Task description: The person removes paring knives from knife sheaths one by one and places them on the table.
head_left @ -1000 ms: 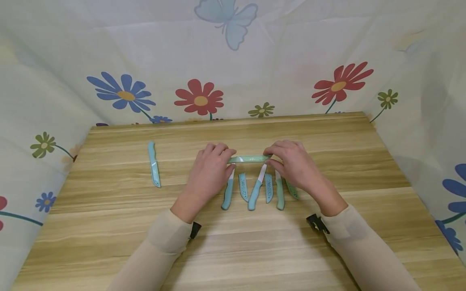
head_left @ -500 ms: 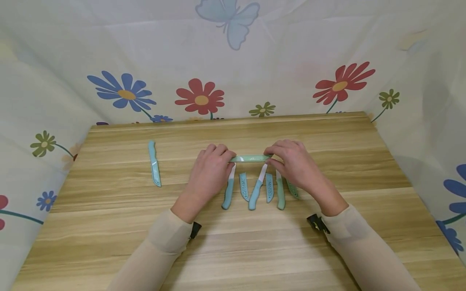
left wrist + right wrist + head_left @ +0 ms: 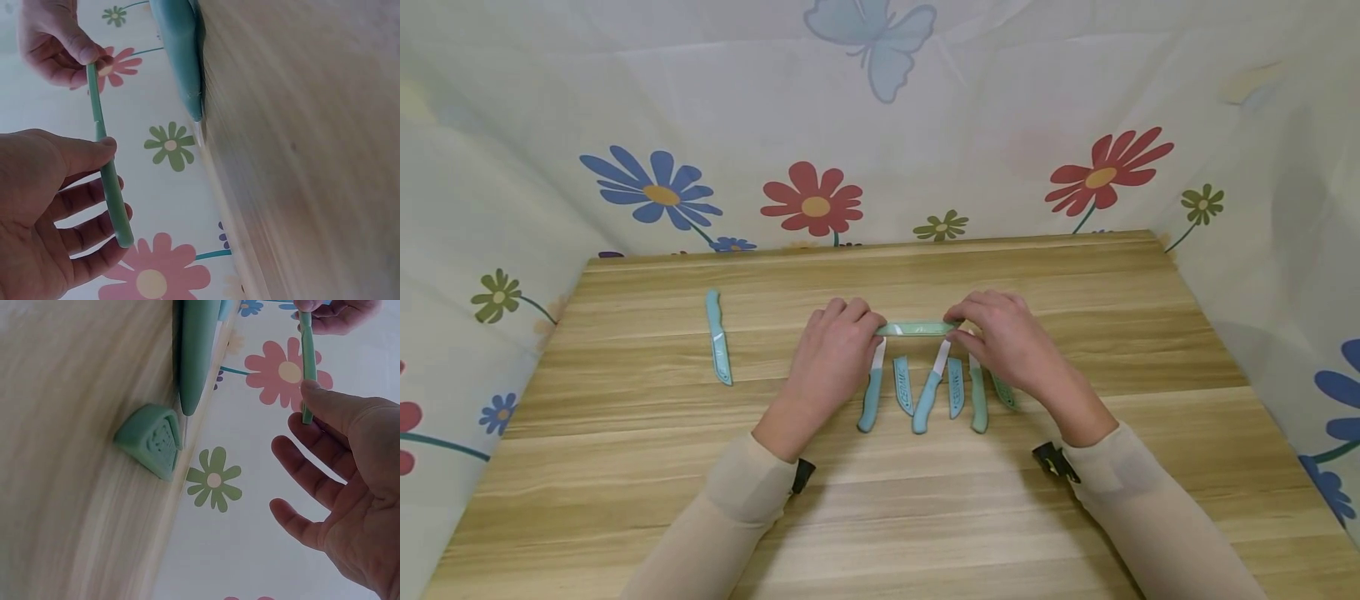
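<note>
Both hands hold a green paring knife in its sheath, lying crosswise above the table. My left hand (image 3: 835, 350) grips the knife's handle (image 3: 115, 203), thumb on one side and fingers on the other. At the opposite end my right hand (image 3: 1003, 337) pinches the tip of the green sheath (image 3: 921, 329) between thumb and index finger, its other fingers spread. Below them lie two blue knives (image 3: 869, 400) with white blades, two blue sheaths (image 3: 902, 387), a green knife (image 3: 978, 404) and a green sheath (image 3: 153, 440), the last partly hidden by the right hand in the head view.
A blue sheathed knife (image 3: 718, 337) lies alone toward the left of the wooden table (image 3: 587, 433). A white cloth with printed flowers (image 3: 962, 125) walls the table's back and sides.
Almost nothing differs; the held knife and both hands stay in nearly the same place. Over the first half second the left fingers shift slightly on the handle.
</note>
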Demonstrator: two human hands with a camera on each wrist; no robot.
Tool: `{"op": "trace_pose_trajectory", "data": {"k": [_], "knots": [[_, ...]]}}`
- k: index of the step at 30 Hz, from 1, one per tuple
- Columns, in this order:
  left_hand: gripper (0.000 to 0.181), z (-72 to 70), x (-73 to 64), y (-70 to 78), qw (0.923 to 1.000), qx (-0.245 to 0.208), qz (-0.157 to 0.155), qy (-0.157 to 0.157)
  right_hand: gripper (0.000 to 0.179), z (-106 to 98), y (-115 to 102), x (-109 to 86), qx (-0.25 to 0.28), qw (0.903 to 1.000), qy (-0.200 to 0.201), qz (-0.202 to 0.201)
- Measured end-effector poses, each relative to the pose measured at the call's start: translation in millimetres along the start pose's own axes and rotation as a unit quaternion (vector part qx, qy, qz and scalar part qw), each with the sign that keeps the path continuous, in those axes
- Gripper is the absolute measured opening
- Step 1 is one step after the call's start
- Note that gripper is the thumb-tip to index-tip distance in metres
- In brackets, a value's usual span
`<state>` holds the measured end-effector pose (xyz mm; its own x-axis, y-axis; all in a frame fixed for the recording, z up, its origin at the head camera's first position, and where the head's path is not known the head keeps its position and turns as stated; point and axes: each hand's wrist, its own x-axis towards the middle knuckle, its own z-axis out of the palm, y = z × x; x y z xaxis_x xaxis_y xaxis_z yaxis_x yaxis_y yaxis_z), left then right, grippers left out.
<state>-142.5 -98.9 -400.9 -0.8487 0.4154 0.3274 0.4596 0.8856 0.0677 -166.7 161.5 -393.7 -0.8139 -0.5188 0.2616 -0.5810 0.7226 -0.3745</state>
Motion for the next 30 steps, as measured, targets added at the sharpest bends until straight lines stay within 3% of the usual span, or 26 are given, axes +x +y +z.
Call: {"op": "trace_pose_trajectory", "data": {"k": [5,16,23,30], "knots": [[0.023,-1.2,-0.2,0.7,0.9999,0.010,0.000,-0.002,0.021,0,-2,0.3,-0.003,1.0000,-0.008,0.003],[0.020,-2.2,-0.7,4.4,0.9996,0.026,0.003,-0.004,0.055,0,-12,2.9,-0.045,0.9987,-0.022,-0.007],[0.020,-1.2,-2.0,6.8,0.9994,0.033,0.011,0.006,0.059,8,-25,10.8,-0.089,0.9944,-0.025,-0.052],[0.020,-0.1,-2.4,9.6,0.9987,0.046,0.021,0.010,0.060,18,-33,14.4,-0.103,0.9926,-0.028,-0.059]]}}
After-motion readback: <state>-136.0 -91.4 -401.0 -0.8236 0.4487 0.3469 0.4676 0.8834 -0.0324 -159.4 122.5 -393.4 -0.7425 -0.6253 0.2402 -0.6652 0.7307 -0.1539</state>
